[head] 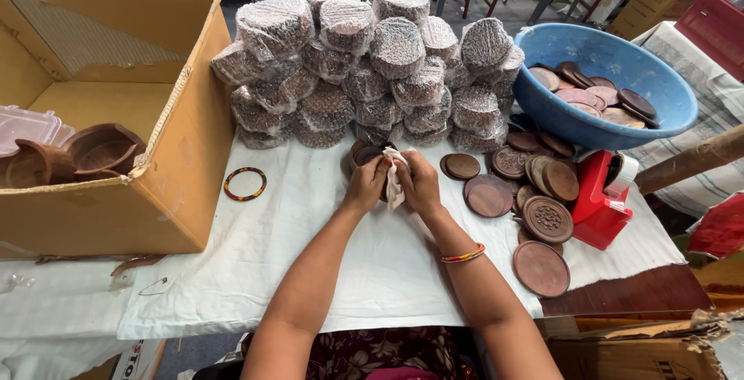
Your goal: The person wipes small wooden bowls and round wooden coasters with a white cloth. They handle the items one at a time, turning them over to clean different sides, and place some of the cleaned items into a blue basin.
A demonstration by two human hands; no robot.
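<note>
My left hand (368, 184) and right hand (418, 182) both clench a small white cloth (394, 181) around a round brown wooden disc (364, 153), mostly hidden at mid-table. By my judgement much is done: clear-wrapped stacks (372, 70) pile up far behind. Loose carved discs (535, 194) wait right, more in the blue plastic basin (651, 70). The left-hand cardboard box (155, 116) is cut off.

Open white cloth on worktop (310, 271) from 6 to 8 o'clock of hands. Wrapped stacks (364, 70) wall off 12; cardboard box (116, 116) blocks 9; wooden discs (535, 202), red tape dispenser (601, 202), blue basin (604, 78) crowd 2–4. Bangle (245, 184) lies at 9, near box.
</note>
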